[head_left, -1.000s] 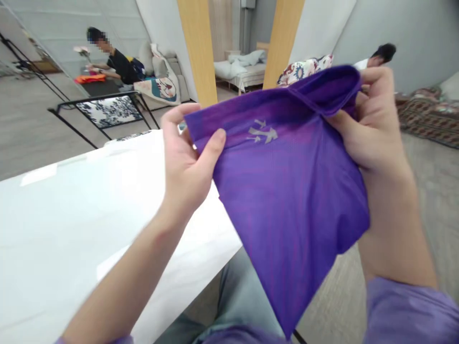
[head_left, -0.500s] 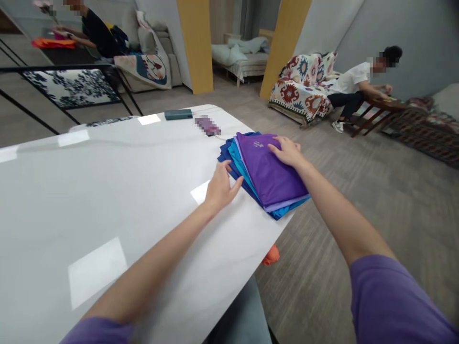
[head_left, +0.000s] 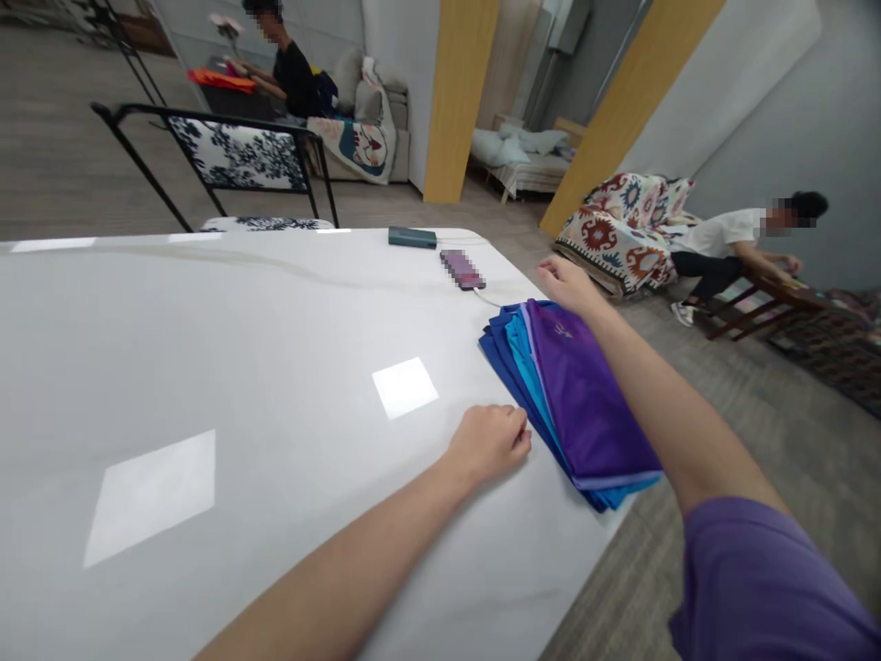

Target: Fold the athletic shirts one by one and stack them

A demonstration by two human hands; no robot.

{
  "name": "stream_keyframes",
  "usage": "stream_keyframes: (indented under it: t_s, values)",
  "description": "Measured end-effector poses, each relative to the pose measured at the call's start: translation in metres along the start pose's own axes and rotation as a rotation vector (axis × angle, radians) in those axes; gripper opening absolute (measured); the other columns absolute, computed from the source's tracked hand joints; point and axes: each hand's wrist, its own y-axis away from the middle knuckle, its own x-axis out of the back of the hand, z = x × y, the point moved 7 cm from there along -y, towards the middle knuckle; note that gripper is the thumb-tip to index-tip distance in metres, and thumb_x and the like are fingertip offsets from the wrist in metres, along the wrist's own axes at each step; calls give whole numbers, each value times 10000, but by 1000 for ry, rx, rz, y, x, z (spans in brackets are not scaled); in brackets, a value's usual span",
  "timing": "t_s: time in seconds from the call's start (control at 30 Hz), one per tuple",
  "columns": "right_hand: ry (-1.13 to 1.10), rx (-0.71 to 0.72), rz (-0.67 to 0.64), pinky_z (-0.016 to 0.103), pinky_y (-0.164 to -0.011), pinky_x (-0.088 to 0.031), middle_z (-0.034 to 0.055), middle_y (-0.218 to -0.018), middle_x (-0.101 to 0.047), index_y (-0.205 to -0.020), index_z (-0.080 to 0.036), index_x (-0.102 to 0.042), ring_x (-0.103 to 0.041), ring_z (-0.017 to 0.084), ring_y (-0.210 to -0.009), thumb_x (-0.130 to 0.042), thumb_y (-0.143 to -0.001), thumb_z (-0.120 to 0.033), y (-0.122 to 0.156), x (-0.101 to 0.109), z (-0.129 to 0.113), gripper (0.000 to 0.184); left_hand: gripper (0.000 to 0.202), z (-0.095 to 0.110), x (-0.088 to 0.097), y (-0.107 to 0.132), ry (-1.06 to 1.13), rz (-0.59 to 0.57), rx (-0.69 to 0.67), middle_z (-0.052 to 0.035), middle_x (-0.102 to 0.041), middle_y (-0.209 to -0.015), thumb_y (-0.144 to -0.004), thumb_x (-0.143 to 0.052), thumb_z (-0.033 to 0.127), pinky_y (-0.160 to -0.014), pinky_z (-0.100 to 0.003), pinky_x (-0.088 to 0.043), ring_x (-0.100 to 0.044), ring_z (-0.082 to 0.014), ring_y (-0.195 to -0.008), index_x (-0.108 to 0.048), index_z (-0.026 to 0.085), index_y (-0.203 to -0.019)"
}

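A stack of folded clothes [head_left: 592, 395] lies at the right edge of the white table [head_left: 275, 367]. Its top piece is purple with a small pale mark, over lighter purple, bright blue and dark blue layers. My left hand [head_left: 490, 442] rests on the tabletop at the stack's left side, its fingers curled in with nothing visible in them. Over the far end of the pile is my right hand [head_left: 570, 286], fingers loosely bent and apart from the fabric, holding nothing that I can see.
A phone [head_left: 462, 270] with a cable and a dark green box-shaped item [head_left: 412, 238] lie beyond the pile. Past the table's far side stands a patterned chair [head_left: 240, 151]. One person [head_left: 295, 78] sits at the back left, another [head_left: 722, 234] at the right.
My right hand has lifted off the purple top piece and moved to the stack's far end. My left hand has curled its fingers and come nearer me. The view has turned left.
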Motion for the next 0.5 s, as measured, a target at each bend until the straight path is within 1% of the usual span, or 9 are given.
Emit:
stream_keyframes:
  t_s: [0.07, 0.13, 0.2, 0.27, 0.3, 0.37, 0.5]
  values:
    - [-61, 37, -50, 506, -1141, -581, 121, -1283, -833, -1320, -244, -794, -737, 328, -1182, -536, -1064, -475, -53, -36, -28, 430, 220, -3, 0, -1, -8, 1, 16, -102, -821, -1091, -1105, -550, 336, -866, -391, -597, -800, -275, -986, -735, 219, -1091]
    - [-114, 40, -124, 498, -1173, -568, 125, -1304, -827, -1336, -236, -790, -725, 327, -1218, -534, -1049, -423, -91, -77, -52, 428, 231, -6, -1, -3, 10, -13, 15, -124, -815, -1086, -1098, -539, 348, -844, -428, -613, -807, -302, -967, -726, 213, -1102]
    - [-153, 21, -179, 497, -1209, -554, 123, -1325, -815, -1370, -238, -781, -720, 326, -1242, -519, -1044, -401, -112, -113, -67, 449, 246, -8, -4, -4, 48, -33, 3, -144, -807, -1083, -1086, -537, 377, -821, -476, -627, -810, -339, -958, -720, 215, -1111]
    - [-164, -4, -196, 497, -1237, -546, 124, -1330, -790, -1403, -253, -773, -719, 328, -1248, -511, -1043, -408, -118, -138, -73, 471, 257, -10, -8, -6, 89, -48, -5, -157, -802, -1092, -1079, -538, 406, -815, -514, -637, -811, -366, -965, -715, 224, -1118]
    - [-165, -18, -189, 498, -1246, -545, 126, -1324, -772, -1420, -266, -768, -720, 329, -1246, -507, -1045, -417, -119, -146, -73, 481, 257, -12, -10, -7, 104, -51, -4, -161, -800, -1097, -1077, -537, 413, -818, -527, -640, -812, -373, -973, -712, 231, -1120]
    - [-174, -34, -171, 506, -1259, -542, 124, -1286, -737, -1451, -293, -760, -717, 335, -1246, -504, -1048, -430, -116, -157, -70, 497, 254, -14, -14, -8, 124, -54, 2, -168, -800, -1104, -1079, -535, 424, -824, -541, -644, -812, -381, -988, -707, 243, -1125]
    - [-215, 3, -146, 543, -1299, -507, 118, -1174, -703, -1457, -308, -780, -693, 354, -1259, -505, -1051, -416, -112, -161, -65, 503, 266, -15, -17, -8, 130, -39, -4, -169, -798, -1117, -1088, -523, 433, -829, -555, -646, -810, -382, -1000, -705, 248, -1146]
